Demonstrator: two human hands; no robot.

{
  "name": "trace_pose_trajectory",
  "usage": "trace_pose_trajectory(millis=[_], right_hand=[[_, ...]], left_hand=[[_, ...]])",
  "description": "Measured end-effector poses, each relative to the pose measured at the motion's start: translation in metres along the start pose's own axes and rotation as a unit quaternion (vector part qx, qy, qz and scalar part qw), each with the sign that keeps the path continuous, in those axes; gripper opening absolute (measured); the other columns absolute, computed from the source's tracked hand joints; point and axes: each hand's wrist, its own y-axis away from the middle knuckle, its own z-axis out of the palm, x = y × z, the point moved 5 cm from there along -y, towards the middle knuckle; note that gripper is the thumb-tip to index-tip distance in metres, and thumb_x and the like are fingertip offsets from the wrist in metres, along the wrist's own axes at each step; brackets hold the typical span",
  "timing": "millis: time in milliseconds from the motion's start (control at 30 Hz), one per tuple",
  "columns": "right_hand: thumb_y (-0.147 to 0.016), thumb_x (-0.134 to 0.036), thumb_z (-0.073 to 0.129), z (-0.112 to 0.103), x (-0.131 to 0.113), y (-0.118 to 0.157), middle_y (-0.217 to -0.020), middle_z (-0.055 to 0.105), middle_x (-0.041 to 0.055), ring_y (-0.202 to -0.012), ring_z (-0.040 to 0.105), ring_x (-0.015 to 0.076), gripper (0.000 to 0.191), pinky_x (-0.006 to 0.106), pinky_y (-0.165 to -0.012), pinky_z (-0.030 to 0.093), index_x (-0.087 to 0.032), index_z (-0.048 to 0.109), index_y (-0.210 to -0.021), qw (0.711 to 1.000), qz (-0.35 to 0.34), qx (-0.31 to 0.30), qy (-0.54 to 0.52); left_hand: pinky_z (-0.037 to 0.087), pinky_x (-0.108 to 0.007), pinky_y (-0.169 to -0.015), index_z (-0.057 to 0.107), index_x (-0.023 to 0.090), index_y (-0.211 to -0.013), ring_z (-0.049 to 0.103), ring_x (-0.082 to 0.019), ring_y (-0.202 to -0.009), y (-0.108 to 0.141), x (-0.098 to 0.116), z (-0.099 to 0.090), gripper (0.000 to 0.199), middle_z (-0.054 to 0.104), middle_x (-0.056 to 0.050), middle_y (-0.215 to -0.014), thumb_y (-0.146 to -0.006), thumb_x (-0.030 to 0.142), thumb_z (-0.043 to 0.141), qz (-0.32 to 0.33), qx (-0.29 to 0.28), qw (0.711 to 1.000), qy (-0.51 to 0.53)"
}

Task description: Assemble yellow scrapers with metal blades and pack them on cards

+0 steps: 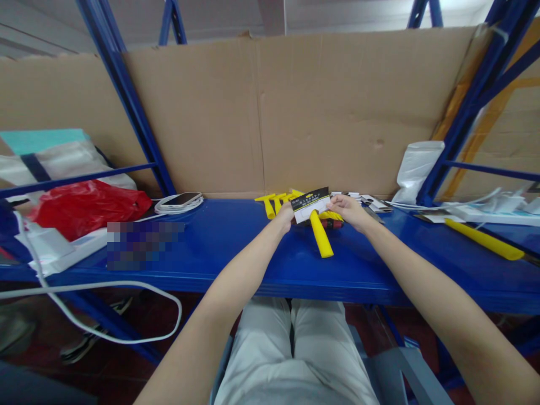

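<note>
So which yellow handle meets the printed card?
The yellow handle slanting toward the camera, its top overlapping the black-and-white card held by the left hand and right hand. Yellow T-shaped pieces lie behind, a long yellow handle far right.

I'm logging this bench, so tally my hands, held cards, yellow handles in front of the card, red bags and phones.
Left hand and right hand: 2
Held card: 1
Yellow handle in front: 1
Red bag: 1
Phone: 1
Total: 6
</note>
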Motion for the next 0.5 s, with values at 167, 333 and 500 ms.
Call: trace_pose_trajectory(millis=[167,333,500], right_hand=[[-0.054,-0.054,0.077,-0.001,0.001,-0.002,-0.069,0.065,0.001,-0.069,0.061,0.0145,0.045,0.031,-0.072,0.049,-0.02,0.052,-0.065,0.999,-0.013,0.029,-0.009],[-0.047,-0.056,0.079,-0.006,0.004,-0.007,-0.065,0.063,-0.0013,-0.064,0.06,0.0139,0.049,0.031,-0.07,0.05,-0.021,0.049,-0.062,0.995,-0.032,0.08,-0.056],[-0.046,-0.055,0.079,-0.009,0.006,-0.009,-0.062,0.062,-0.0027,-0.062,0.059,0.0133,0.047,0.032,-0.072,0.05,-0.021,0.049,-0.059,0.991,-0.039,0.105,-0.071]], left_hand=[[0.053,-0.03,-0.068,0.067,0.021,-0.094,0.068,-0.021,-0.082,-0.005,-0.001,0.012,0.02,0.072,-0.006,-0.076,-0.081,0.033,0.057,-0.005,-0.114,0.993,0.035],[0.049,-0.03,-0.077,0.069,0.025,-0.097,0.065,-0.022,-0.098,-0.01,0.001,0.013,0.032,0.073,-0.003,-0.088,-0.084,0.037,0.041,0.026,-0.131,0.991,0.009],[0.041,-0.036,-0.088,0.068,0.024,-0.099,0.058,-0.023,-0.109,-0.01,0.004,0.005,0.041,0.071,-0.003,-0.104,-0.087,0.045,0.035,0.043,-0.093,0.994,-0.042]])
